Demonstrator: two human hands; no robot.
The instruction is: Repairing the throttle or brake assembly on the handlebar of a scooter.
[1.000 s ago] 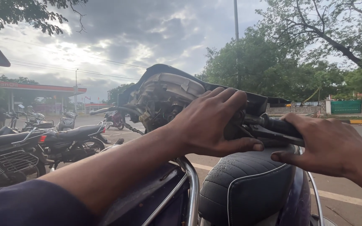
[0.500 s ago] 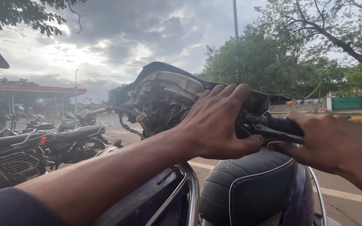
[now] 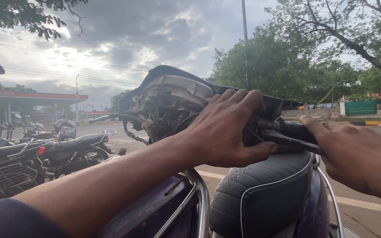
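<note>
A dark scooter (image 3: 261, 198) with a black seat stands right in front of me. Its headlight housing (image 3: 173, 103) is opened, with bare wiring showing behind the panel. My left hand (image 3: 228, 128) lies over the right handlebar near the housing, fingers wrapped round the bar by the switch block. My right hand (image 3: 353, 152) closes on the black handlebar grip (image 3: 292, 132) and its brake lever further out to the right. The left handlebar (image 3: 106, 118) sticks out on the far side, untouched.
Several parked motorcycles (image 3: 36, 154) stand at the left. A road with a painted line (image 3: 367, 205) runs under the scooter's right side. Behind are a fuel station canopy (image 3: 36, 94), a pole, trees and a green gate (image 3: 360, 108).
The view has shifted slightly closer and to the right. My left hand has slid a little further along the bar; my right hand stays on the grip.
</note>
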